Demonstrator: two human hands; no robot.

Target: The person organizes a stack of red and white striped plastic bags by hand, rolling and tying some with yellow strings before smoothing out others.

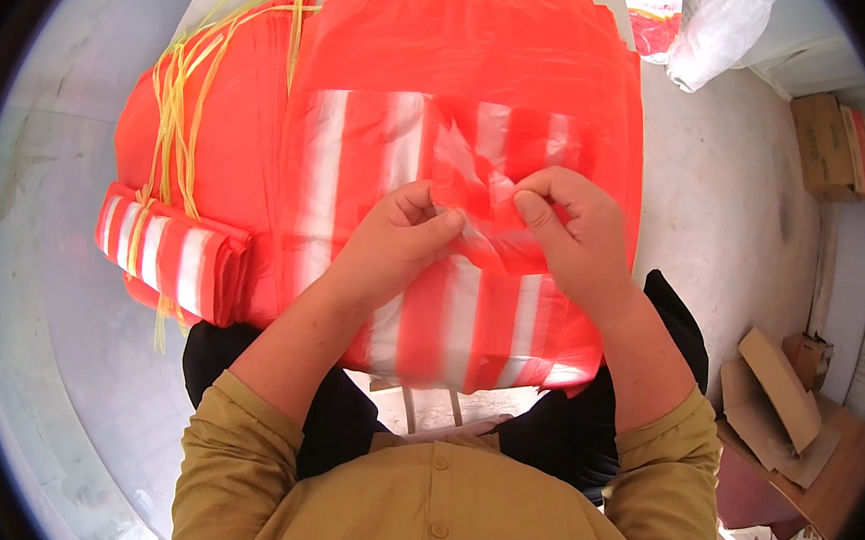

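Observation:
A broad stack of red plastic bags (468, 42) lies in front of me, its near side hanging toward my lap. On top is a thin red-and-white striped plastic bag (499, 253), crumpled between my hands. My left hand (400, 238) is closed, its thumb and fingers pinching the film. A short way to the right, my right hand (580, 235) pinches another fold of the same bag. Whether one or more layers are held cannot be made out. To the left, a folded bundle of striped bags (168, 257) rests on a second red stack (237, 131).
Yellow plastic strips (173, 101) drape over the left stack and around the bundle. White and red plastic packages (715, 34) are at the far right. Cardboard boxes (827, 147) stand by the right wall. An opened carton (769, 404) sits on a brown surface at right.

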